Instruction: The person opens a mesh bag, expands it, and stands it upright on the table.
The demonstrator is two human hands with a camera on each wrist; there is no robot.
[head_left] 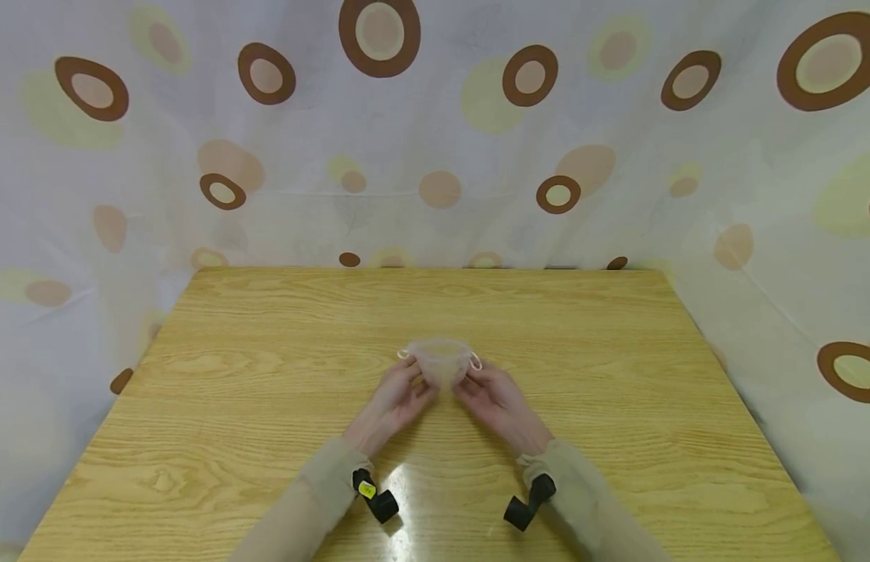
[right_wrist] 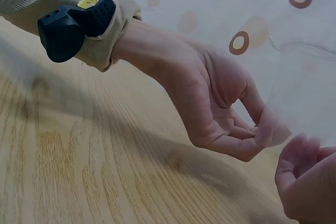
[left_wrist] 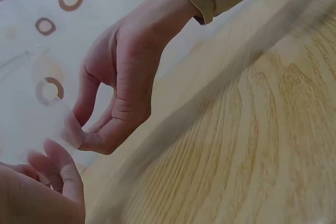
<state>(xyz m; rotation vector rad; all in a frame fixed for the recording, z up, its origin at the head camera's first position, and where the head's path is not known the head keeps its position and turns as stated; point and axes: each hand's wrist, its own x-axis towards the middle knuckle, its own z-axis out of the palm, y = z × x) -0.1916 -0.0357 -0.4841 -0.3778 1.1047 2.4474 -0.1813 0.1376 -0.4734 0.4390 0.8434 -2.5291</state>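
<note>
A small, sheer whitish drawstring pouch (head_left: 440,361) is held above the table, with a white cord loop sticking out at each side of its top. On one side my left hand (head_left: 395,396) pinches it between thumb and fingers. The right hand (head_left: 496,396) pinches the opposite side in the same way. Seen from the right wrist, the pouch (right_wrist: 307,87) is thin enough that the patterned backdrop shows through it. Close to that camera are my right fingers (right_wrist: 299,156), and the left hand (right_wrist: 210,98) reaches in from the left. No contents can be made out inside.
A wood-grain table (head_left: 266,328) lies beneath both hands. Behind it and at both sides hangs a white curtain (head_left: 435,125) with brown, peach and yellow circles. Small black cameras (head_left: 382,506) are strapped on both wrists over beige sleeves.
</note>
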